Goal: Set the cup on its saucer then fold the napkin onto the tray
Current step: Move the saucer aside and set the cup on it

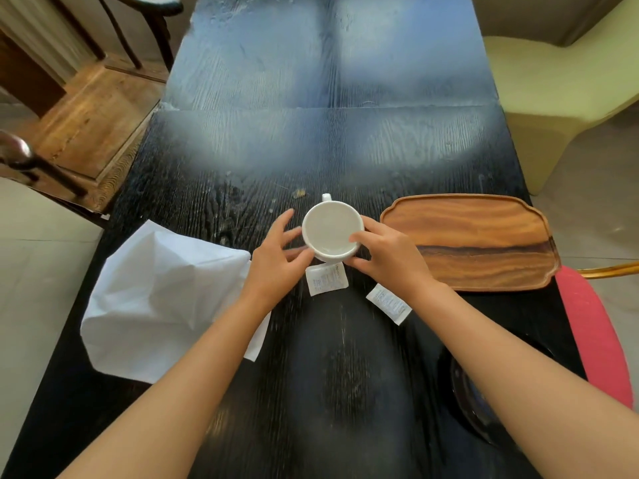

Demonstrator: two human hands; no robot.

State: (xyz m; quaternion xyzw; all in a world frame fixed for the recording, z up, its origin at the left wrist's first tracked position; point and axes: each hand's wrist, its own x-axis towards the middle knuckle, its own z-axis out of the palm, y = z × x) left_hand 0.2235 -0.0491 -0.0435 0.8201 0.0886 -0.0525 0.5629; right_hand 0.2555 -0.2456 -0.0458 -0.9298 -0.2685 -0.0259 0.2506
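Note:
A white cup point(332, 229), empty, with its handle pointing away from me, is at the table's middle, between both hands. My right hand point(390, 257) grips its right side with the thumb on the rim. On the left side, my left hand point(276, 261) touches the cup with thumb and forefinger, its other fingers spread. Whether the cup rests on the table or is lifted is unclear. A dark saucer point(466, 406) lies near right, partly under my right forearm. A crumpled white napkin point(162, 299) lies at the left. The wooden tray point(473, 236) sits right of the cup, with nothing on it.
Two white paper sachets lie on the black table point(328, 150): one sachet point(326, 279) just below the cup, the other sachet point(389, 303) by my right wrist. A wooden chair point(93, 126) stands at the left. A pale chair point(553, 108) and a red seat point(594, 326) are at the right.

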